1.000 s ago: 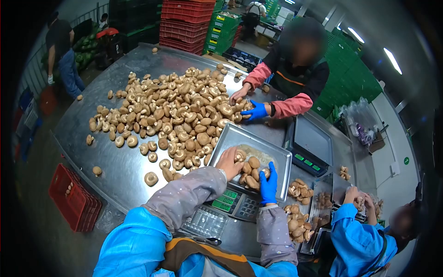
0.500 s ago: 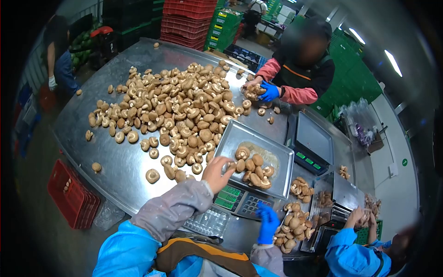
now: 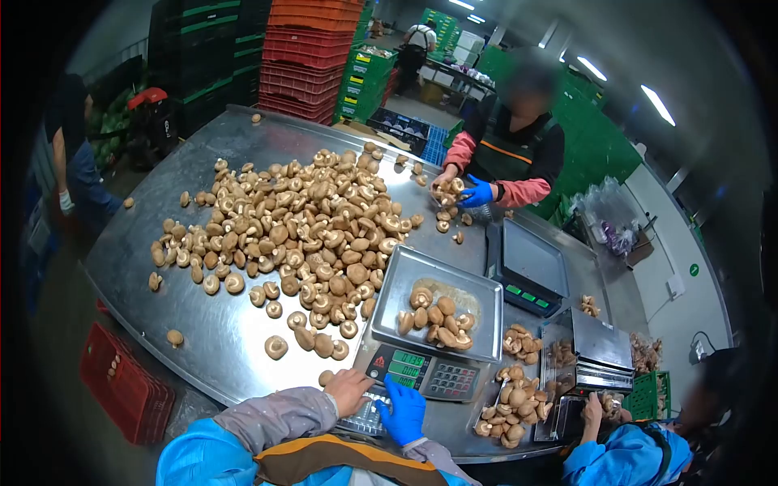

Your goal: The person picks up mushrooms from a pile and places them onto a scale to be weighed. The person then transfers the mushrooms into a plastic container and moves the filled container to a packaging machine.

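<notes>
My bare left hand [image 3: 348, 391] is at the near table edge, fingers curled over the top of a clear plastic tray [image 3: 362, 421]. Close beside it, my right hand [image 3: 402, 411] in a blue glove has its fingers stretched apart over the tray's right side. Part of the tray is hidden under both hands. Just beyond them stands a digital scale [image 3: 446, 381] with a lit green display. Several brown shiitake mushrooms [image 3: 444, 312] lie in its metal pan [image 3: 397, 283]. One loose mushroom [image 3: 326, 378] sits by my left fingertips.
A large mushroom heap [image 3: 300, 219] spreads over the steel table [image 3: 130, 275]. Mushroom-filled trays [image 3: 515, 405] stand right of the scale, near a wrapping machine [image 3: 600, 348]. Across is a second scale [image 3: 531, 263] and a co-worker [image 3: 519, 154] holding mushrooms. Another person [image 3: 632, 445] works at right.
My left hand has left the mushrooms in the pan and come down to the clear tray. My right hand has moved left to it. The scale's reading has changed.
</notes>
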The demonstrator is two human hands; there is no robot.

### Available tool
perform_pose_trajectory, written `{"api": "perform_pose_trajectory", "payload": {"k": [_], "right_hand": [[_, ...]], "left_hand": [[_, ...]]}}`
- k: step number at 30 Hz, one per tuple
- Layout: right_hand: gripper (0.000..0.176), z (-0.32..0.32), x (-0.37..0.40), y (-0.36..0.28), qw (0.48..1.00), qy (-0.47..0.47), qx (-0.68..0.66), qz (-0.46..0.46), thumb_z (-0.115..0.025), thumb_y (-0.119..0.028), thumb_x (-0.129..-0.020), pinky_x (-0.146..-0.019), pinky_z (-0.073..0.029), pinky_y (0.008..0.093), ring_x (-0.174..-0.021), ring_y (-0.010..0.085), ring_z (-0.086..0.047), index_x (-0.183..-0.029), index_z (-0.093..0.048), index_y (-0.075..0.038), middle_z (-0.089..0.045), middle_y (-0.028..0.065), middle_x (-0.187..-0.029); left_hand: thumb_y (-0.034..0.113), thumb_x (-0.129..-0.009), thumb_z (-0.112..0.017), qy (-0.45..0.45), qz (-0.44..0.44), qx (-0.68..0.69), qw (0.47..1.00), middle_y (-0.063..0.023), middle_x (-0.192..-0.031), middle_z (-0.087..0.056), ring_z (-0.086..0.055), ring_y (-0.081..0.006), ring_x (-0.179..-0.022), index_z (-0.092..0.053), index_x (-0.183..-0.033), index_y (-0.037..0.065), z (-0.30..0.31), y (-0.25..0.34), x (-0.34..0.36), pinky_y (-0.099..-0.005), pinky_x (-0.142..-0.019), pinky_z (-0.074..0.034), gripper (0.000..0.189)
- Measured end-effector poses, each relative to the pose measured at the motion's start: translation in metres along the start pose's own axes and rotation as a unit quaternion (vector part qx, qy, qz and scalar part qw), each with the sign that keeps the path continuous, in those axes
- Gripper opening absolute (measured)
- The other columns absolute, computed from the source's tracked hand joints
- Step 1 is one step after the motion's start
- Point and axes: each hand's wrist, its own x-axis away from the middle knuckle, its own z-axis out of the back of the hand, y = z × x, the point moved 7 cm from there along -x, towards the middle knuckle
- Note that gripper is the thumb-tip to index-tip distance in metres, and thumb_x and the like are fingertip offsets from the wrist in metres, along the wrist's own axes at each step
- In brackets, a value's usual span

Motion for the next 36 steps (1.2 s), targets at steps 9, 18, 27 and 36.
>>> {"api": "perform_pose_trajectory", "payload": {"k": [9, 18, 27, 36], "right_hand": [[0.052, -0.006, 0.013, 0.013, 0.997, 0.069, -0.016, -0.030, -0.067, -0.021, -0.077, -0.079, -0.044, 0.0431, -0.091, 0.0313, -0.057, -0.128, -0.057, -0.019, -0.061, 0.0102, -0.106], [0.074, 0.096, -0.114, 0.039, 0.859, 0.200, -0.460, -0.097, -0.059, 0.001, -0.084, -0.079, -0.048, 0.0262, -0.087, 0.0108, -0.056, -0.148, -0.024, -0.011, -0.062, 0.0087, -0.102], [0.073, 0.250, -0.233, -0.016, 0.833, 0.259, -0.484, 0.064, -0.064, -0.011, -0.086, -0.062, -0.048, 0.0236, -0.070, 0.0085, -0.057, -0.147, -0.025, -0.009, -0.061, 0.0054, -0.084], [0.040, 0.174, -0.172, -0.005, 0.894, 0.196, -0.403, 0.006, -0.062, -0.013, -0.087, -0.057, -0.044, 0.0242, -0.063, 0.0079, -0.054, -0.126, -0.055, -0.006, -0.062, 0.0036, -0.081]], "left_hand": [[0.017, -0.073, -0.070, 0.038, -0.069, 0.020, 0.997, -0.0090, -0.106, -0.057, -0.052, -0.0279, -0.101, -0.059, -0.109, 0.005, 0.007, 0.010, 0.003, -0.0392, -0.086, -0.041, 0.040], [0.015, -0.072, -0.072, 0.041, -0.063, 0.026, 0.997, -0.0083, -0.099, -0.056, -0.053, -0.0284, -0.097, -0.061, -0.102, 0.008, 0.001, 0.004, 0.001, -0.0399, -0.082, -0.042, 0.033], [0.017, -0.072, -0.072, 0.032, -0.044, 0.019, 0.998, -0.0082, -0.097, -0.055, -0.053, -0.0297, -0.093, -0.060, -0.102, 0.009, 0.007, 0.011, -0.001, -0.0400, -0.079, -0.040, 0.033], [0.018, -0.073, -0.073, 0.022, -0.027, 0.020, 0.999, -0.0077, -0.096, -0.056, -0.053, -0.0299, -0.091, -0.060, -0.103, 0.009, 0.010, 0.013, -0.004, -0.0408, -0.078, -0.039, 0.034]]}}
